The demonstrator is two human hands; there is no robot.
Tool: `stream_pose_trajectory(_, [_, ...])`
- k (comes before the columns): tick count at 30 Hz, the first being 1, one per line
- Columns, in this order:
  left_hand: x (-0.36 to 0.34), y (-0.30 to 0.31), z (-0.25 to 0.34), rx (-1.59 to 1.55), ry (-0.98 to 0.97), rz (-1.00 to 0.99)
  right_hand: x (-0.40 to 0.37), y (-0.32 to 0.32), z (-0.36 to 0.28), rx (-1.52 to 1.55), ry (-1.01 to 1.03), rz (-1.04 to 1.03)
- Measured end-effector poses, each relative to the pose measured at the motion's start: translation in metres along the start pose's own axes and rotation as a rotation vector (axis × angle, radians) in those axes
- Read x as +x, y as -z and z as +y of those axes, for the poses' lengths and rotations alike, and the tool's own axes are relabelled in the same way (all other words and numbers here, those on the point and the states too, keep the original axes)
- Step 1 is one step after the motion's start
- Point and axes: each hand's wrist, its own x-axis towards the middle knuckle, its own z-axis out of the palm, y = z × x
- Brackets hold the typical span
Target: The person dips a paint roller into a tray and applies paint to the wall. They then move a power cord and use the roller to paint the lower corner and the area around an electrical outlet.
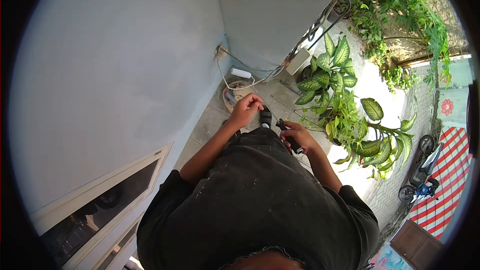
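Observation:
In front of my waist, my right hand [297,137] is wrapped round a black-handled tool [296,146], its thick end toward me and its narrower end pointing up and left. My left hand [245,111] is closed, thumb and fingertips pinched together over my sandaled foot [265,116]; what sits in the pinch is too small to make out. A thin white cable [253,84] hangs down just beyond those fingertips. Behind my left hand stands a round tub [226,101] with a blue-grey handled thing [231,97] in it, and a white oblong block [240,73] lies at its far side.
A grey wall [125,60] runs along my left, with a wall socket [220,52] near the corner. Cables [285,65] stretch past a pale box [298,62]. Potted plants [342,125] crowd my right. Beyond them stands a motorbike [422,172] by a red-and-white striped panel [447,177].

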Motion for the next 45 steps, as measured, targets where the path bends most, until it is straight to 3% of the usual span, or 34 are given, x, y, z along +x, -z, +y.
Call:
stream_pose_trajectory(6, [-0.023,0.037,-0.003,-0.009,0.008,-0.078,-0.006,-0.052,0.021,0.114,0.127,0.080])
stream_pose_trajectory(14, [-0.049,0.054,-0.011,0.043,0.056,-0.161,0.062,-0.103,0.035,0.214,0.268,0.224])
stream_pose_trajectory(17, [-0.050,0.055,-0.014,0.003,0.077,-0.120,0.084,-0.119,0.031,0.061,0.271,0.285])
stream_pose_trajectory(19, [-0.052,0.056,-0.008,-0.016,0.399,-0.039,0.096,-0.126,0.032,0.054,0.291,0.294])
stream_pose_trajectory(20, [-0.049,0.058,-0.006,-0.015,0.394,-0.043,0.101,-0.129,0.033,0.046,0.304,0.303])
stream_pose_trajectory(22, [-0.040,0.064,-0.013,-0.225,0.565,-0.167,0.112,-0.136,0.037,0.072,0.307,0.318])
stream_pose_trajectory(27, [-0.022,0.065,-0.022,-0.285,0.563,-0.197,0.128,-0.151,0.043,0.168,0.346,0.382])
stream_pose_trajectory(29, [-0.016,0.067,-0.026,-0.260,0.569,-0.190,0.129,-0.157,0.044,0.472,0.321,0.412])
stream_pose_trajectory(30, [-0.014,0.069,-0.029,-0.243,0.584,-0.206,0.128,-0.157,0.044,0.474,0.323,0.416])
stream_pose_trajectory(32, [-0.011,0.068,-0.034,-0.225,0.599,-0.227,0.125,-0.157,0.043,0.638,0.306,0.375])
stream_pose_trajectory(35, [-0.016,0.065,-0.029,-0.354,0.632,-0.180,0.128,-0.149,0.050,0.626,0.263,0.286])
stream_pose_trajectory(37, [-0.018,0.073,-0.027,-0.286,0.590,-0.250,0.132,-0.146,0.052,0.648,0.251,0.227])
stream_pose_trajectory(40, [-0.015,0.081,-0.025,-0.176,0.577,-0.203,0.136,-0.149,0.048,0.692,0.219,0.139])
stream_pose_trajectory(45, [-0.005,0.115,-0.021,-0.214,0.543,-0.207,0.161,-0.165,0.036,0.670,0.258,0.051])
